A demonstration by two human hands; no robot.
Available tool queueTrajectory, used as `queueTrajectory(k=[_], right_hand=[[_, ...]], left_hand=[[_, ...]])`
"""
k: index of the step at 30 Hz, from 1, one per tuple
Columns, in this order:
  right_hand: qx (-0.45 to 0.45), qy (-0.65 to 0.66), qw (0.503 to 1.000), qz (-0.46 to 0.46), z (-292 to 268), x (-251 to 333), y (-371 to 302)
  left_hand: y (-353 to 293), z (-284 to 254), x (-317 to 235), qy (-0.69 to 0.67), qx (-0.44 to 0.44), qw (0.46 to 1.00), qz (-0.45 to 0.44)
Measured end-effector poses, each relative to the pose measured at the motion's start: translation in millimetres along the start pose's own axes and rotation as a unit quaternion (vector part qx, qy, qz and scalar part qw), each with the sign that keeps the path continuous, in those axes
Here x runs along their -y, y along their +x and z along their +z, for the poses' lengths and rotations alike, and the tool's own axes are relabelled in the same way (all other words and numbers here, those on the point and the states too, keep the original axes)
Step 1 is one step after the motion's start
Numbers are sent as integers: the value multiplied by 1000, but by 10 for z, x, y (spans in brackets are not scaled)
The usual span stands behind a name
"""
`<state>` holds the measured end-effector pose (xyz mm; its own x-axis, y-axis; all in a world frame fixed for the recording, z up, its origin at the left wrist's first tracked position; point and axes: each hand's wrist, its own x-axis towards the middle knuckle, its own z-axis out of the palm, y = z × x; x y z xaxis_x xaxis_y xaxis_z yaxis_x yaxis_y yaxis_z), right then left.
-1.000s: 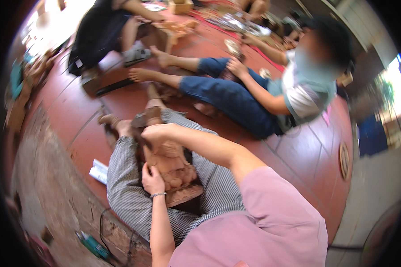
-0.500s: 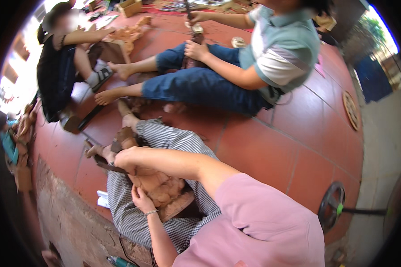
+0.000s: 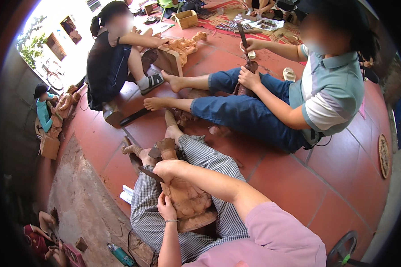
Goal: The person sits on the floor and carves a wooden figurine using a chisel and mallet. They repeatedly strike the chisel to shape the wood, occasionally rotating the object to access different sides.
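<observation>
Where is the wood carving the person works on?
The wood carving lies in the person's lap, low centre of the head view, between the left hand and right hand.

carving [image 3: 182, 196]: lower end hidden by lap | tool [image 3: 143, 170]: tip hidden behind right hand [image 3: 167, 168]

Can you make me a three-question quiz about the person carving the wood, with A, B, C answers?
1. Where does the brown wood carving lie?
A. On the person's lap
B. On a shelf
C. In a box

2. What colour is the sleeve on the right arm?
A. Green
B. Pink
C. Black

3. What is the right hand doing?
A. Lying open on the floor
B. Waving in the air
C. Closed in a grip on a dark tool

Answers:
1. A, the carving rests between the checked trouser legs, with the left hand against its side.
2. B, the sleeve is pink.
3. C, the fingers curl round the tool above the carving.
</observation>
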<state>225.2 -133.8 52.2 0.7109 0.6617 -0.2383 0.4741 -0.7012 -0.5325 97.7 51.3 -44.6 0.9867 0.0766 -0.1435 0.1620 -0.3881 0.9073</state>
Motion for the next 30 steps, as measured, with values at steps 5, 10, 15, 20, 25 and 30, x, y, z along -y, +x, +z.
queueTrajectory(k=[5,10,15,20,25,30], right_hand=[[-24,13,1000,6,-78,-40,8],[-4,28,1000,12,-130,0,-64],[-3,32,999,15,-213,-3,-41],[11,45,999,-7,-162,-52,-6],[31,18,999,-13,-154,0,33],[36,-11,999,-18,-179,22,103]], left_hand=[[-38,34,-144,1,-8,1000,-11],[-28,-32,-109,38,1,999,-4],[-48,1,-198,12,-9,1000,-10],[-36,-7,-134,21,-5,1000,-13],[-54,-1,-136,21,-12,1000,-6],[7,0,23,1,-12,1000,-13]])
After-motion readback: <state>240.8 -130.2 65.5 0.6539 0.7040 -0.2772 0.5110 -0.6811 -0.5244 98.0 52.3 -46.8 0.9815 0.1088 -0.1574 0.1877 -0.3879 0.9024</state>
